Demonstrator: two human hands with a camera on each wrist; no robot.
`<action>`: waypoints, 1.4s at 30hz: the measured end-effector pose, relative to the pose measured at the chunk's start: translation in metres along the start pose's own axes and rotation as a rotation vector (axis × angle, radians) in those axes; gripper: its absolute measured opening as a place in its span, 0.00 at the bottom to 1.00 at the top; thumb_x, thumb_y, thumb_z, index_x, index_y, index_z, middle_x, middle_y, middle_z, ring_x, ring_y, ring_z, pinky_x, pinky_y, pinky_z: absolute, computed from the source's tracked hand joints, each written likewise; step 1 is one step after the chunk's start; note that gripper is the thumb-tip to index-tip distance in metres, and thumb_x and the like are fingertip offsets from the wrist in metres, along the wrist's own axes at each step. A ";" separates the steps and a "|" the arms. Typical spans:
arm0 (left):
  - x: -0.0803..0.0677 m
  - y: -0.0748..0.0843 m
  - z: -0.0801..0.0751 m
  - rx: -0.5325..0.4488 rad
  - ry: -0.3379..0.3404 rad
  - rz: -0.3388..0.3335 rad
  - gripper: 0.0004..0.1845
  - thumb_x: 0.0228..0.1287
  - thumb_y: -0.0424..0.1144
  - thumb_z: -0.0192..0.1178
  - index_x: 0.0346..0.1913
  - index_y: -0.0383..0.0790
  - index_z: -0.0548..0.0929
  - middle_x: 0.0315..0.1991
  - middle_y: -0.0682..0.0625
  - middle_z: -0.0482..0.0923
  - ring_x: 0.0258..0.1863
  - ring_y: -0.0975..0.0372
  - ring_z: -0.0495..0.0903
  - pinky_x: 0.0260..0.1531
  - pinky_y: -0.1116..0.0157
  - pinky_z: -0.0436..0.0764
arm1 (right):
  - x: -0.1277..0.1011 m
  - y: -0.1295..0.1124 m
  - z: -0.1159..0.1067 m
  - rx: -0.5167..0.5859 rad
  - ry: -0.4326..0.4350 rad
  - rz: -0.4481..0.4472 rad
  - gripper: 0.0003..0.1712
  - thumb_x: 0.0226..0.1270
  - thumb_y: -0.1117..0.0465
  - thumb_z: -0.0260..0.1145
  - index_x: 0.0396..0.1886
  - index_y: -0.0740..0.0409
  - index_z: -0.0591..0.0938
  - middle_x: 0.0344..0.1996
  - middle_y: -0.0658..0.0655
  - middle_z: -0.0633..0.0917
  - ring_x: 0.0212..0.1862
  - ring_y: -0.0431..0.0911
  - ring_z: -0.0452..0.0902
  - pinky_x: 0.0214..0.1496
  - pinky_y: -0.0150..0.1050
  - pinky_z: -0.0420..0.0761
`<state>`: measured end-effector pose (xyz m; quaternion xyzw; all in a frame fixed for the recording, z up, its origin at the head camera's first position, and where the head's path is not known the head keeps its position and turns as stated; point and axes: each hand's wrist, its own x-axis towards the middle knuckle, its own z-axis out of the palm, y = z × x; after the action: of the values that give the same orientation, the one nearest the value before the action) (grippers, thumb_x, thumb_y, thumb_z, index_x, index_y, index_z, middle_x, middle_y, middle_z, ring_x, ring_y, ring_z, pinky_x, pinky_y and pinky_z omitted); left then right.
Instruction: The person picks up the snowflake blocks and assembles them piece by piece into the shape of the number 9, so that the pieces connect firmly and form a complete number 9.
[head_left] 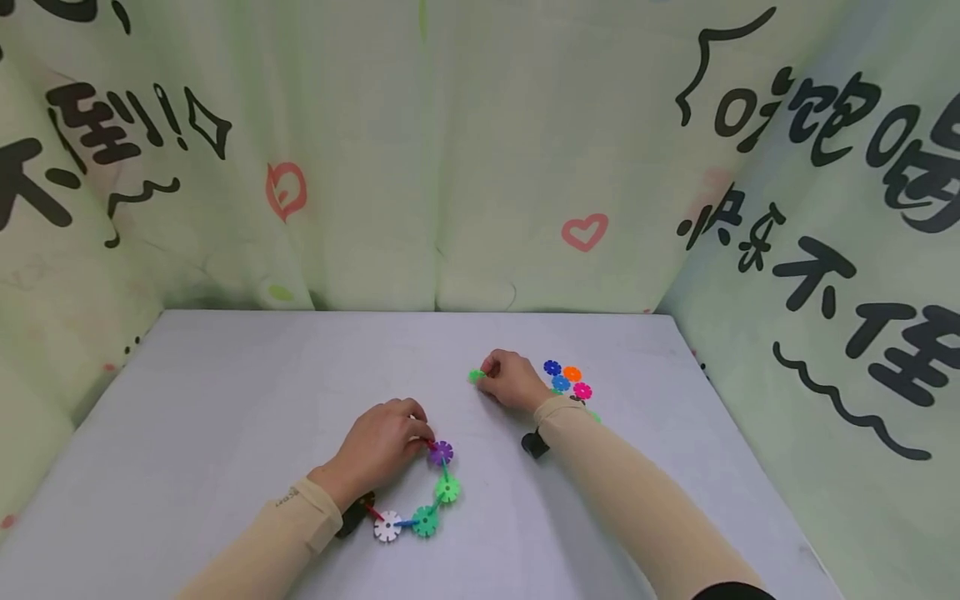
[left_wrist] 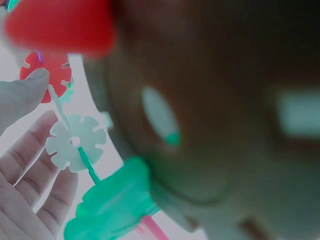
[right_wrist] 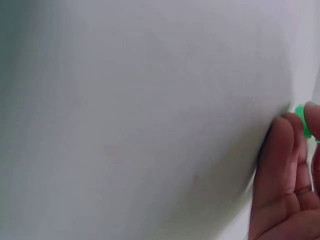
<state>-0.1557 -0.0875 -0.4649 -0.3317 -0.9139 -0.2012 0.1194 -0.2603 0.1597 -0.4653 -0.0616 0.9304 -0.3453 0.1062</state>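
Observation:
My left hand [head_left: 386,437] pinches a red notched plastic disc [left_wrist: 56,72] between thumb and fingers, seen in the left wrist view. This disc belongs to a curved chain of interlocked discs. Along the chain in the head view are a purple disc [head_left: 441,452], a light green disc [head_left: 447,489], a teal disc [head_left: 425,522] and a white disc [head_left: 387,527]; other links are hidden under the left hand and wrist. Farther off to the right, my right hand [head_left: 513,379] pinches a single bright green disc [head_left: 476,376], which shows only partly in the right wrist view.
Beside the right wrist lie several loose discs, among them a dark blue disc [head_left: 552,367], an orange disc [head_left: 572,374] and a pink disc [head_left: 582,391]; the forearm covers part of them. The white table [head_left: 300,358] is bordered by pale green printed curtains [head_left: 495,150].

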 end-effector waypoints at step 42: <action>-0.002 0.003 0.004 -0.148 -0.054 -0.068 0.12 0.51 0.42 0.79 0.38 0.47 0.88 0.40 0.58 0.74 0.40 0.64 0.74 0.42 0.64 0.79 | -0.107 -0.013 0.028 0.048 -0.070 -0.341 0.07 0.62 0.63 0.74 0.31 0.49 0.83 0.26 0.41 0.83 0.30 0.36 0.78 0.35 0.33 0.80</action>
<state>-0.1527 -0.0849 -0.4688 -0.3137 -0.9102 -0.2630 0.0628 -0.1494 0.1525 -0.4609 -0.2279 0.8937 -0.3782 0.0800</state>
